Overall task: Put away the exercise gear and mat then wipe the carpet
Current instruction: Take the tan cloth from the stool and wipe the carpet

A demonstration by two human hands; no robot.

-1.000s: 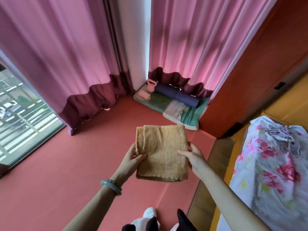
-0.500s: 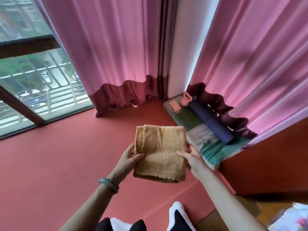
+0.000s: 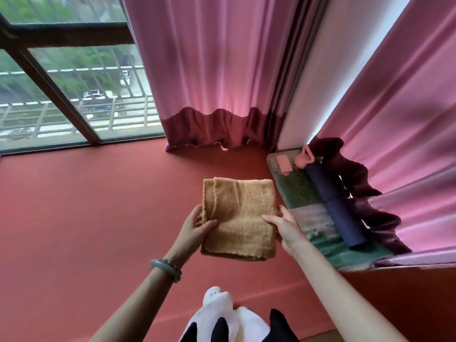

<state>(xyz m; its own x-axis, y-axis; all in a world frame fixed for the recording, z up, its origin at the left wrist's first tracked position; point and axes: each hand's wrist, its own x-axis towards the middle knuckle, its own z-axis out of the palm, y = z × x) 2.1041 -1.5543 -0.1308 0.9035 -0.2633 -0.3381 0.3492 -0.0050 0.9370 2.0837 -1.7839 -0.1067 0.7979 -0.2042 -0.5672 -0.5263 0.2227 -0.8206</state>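
Red carpet (image 3: 86,206) fills floor | towel (image 3: 239,213) folded, held above it | left hand (image 3: 197,225), right hand (image 3: 283,227) each pinch a towel side | rolled mat (image 3: 333,206), kettlebell (image 3: 304,160) right of towel, judged stowed | next: lower towel flat, wipe in overlapping strokes

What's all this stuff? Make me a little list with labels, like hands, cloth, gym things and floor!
left hand: grips the left edge of the cloth
right hand: holds the right edge, thumb on top
cloth: tan, folded, held above the carpet
carpet: red; wiping not yet begun
rolled mat: dark blue, lying on the green pad in the corner
kettlebell: pink, at the rolled mat's far end
pink block: on the pad beside the kettlebell
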